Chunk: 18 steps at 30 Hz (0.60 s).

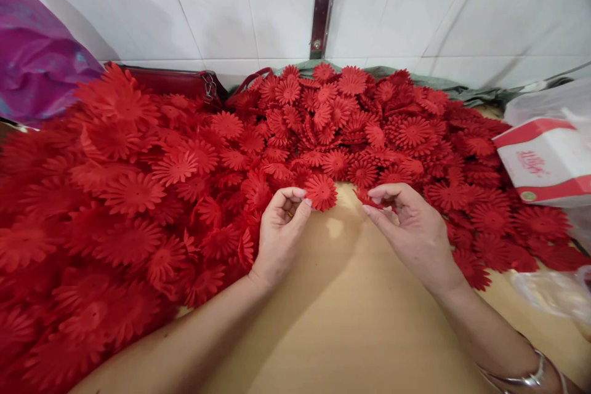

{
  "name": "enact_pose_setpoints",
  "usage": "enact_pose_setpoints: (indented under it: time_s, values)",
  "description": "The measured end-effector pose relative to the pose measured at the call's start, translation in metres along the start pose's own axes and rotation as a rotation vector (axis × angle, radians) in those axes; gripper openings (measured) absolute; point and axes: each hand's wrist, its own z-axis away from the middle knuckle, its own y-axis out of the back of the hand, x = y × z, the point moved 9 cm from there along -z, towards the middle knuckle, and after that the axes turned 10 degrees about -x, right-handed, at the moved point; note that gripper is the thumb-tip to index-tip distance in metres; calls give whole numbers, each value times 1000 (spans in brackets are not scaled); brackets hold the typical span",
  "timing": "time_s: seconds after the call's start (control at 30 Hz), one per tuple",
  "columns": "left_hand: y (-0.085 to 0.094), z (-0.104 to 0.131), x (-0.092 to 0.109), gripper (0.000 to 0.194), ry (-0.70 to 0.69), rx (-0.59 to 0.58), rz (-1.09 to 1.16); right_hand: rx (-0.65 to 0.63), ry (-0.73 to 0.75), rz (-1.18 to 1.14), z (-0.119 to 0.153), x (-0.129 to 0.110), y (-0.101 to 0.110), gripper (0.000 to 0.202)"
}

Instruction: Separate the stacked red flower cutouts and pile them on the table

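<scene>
Between finger and thumb, my left hand (285, 228) pinches the edge of a red flower-shaped piece (321, 192), its round face turned toward the camera. My right hand (409, 228) pinches another red petalled piece (368, 199), seen nearly edge-on and partly covered by the fingers. The two pieces are apart, with a small gap between them. Behind and beside both hands lies a large heap of similar red flower pieces (133, 194), some bigger on the left and smaller ones at the back.
A wooden tabletop (341, 320) shows below the hands. A red and white box (545, 160) in clear plastic stands at the right, above a clear container (554, 289). A dark red bag (166, 81) and purple cloth (37, 55) are at the left, before a tiled wall (207, 0).
</scene>
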Motion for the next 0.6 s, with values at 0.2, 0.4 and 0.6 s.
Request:
enact_pose_setpoints:
  time_s: [0.2, 0.4, 0.6]
  values:
    - [0, 0, 0, 18, -1, 0, -6, 44, 120, 83, -2, -7, 5, 31]
    - [-14, 3, 3, 18, 61, -124, -75, -1, 280, 172, 4, -34, -4, 25]
    - [-31, 7, 6, 17, 68, -285, -132, -83, 281, 197, 9, -40, -19, 15]
